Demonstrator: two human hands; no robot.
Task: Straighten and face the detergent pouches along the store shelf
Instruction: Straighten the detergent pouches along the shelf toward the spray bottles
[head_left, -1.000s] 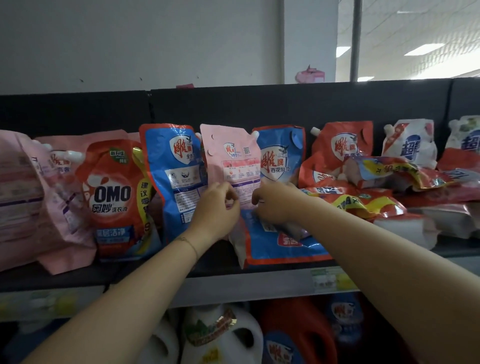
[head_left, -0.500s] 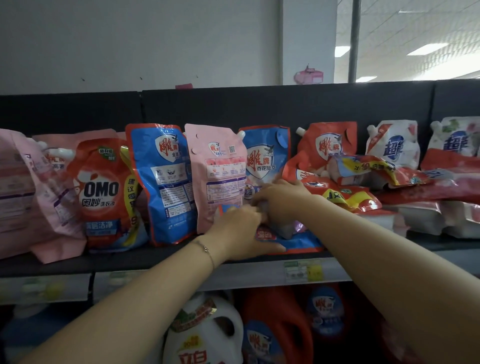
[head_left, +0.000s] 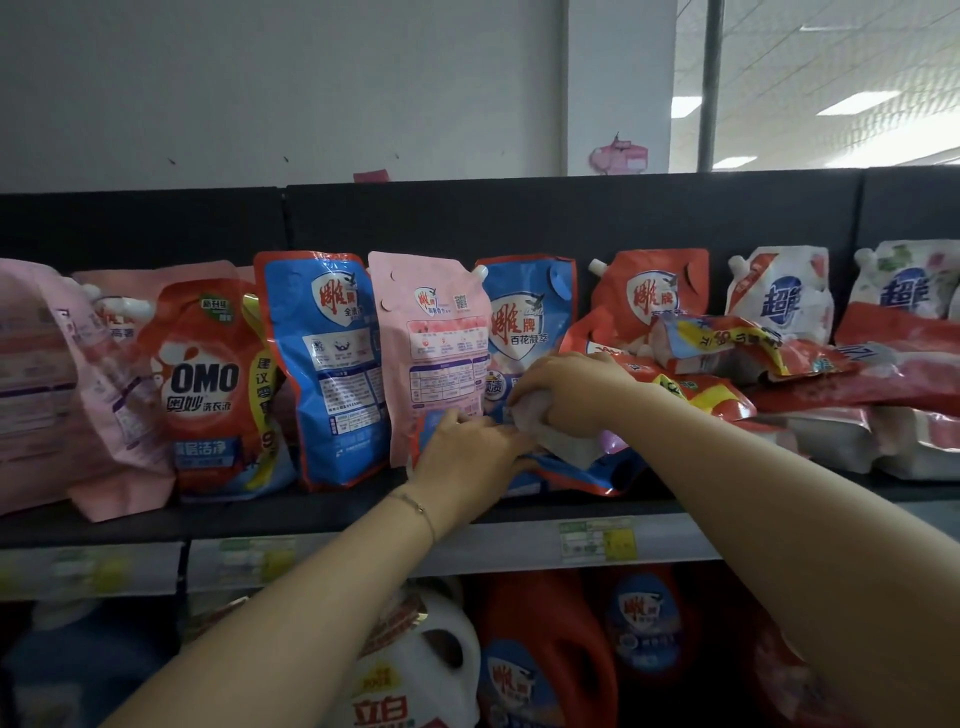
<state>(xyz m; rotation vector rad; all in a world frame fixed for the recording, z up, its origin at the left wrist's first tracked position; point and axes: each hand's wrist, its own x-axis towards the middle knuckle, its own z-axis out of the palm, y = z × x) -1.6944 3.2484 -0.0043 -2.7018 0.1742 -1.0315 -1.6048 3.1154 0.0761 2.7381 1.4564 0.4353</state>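
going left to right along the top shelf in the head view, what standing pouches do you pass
large pink pouch → OMO pouch → blue back-facing pouch → pink back-facing pouch → blue front-facing pouch → red pouch → white pouch → floral white pouch

We reach up to the shelf (head_left: 311, 514) with both hands. Our left hand (head_left: 467, 441) holds the left edge of a flat blue pouch (head_left: 582, 475) that lies down on the shelf. Our right hand (head_left: 566, 395) curls round the pale end of the same pouch. Just behind our hands, a pink pouch (head_left: 431, 353) and a tall blue pouch (head_left: 332, 364) stand side by side with their backs to us. An orange pouch (head_left: 208, 384) stands further left. On the right, red pouches (head_left: 717, 395) lie in a messy heap. Big jugs (head_left: 545, 649) sit underneath.
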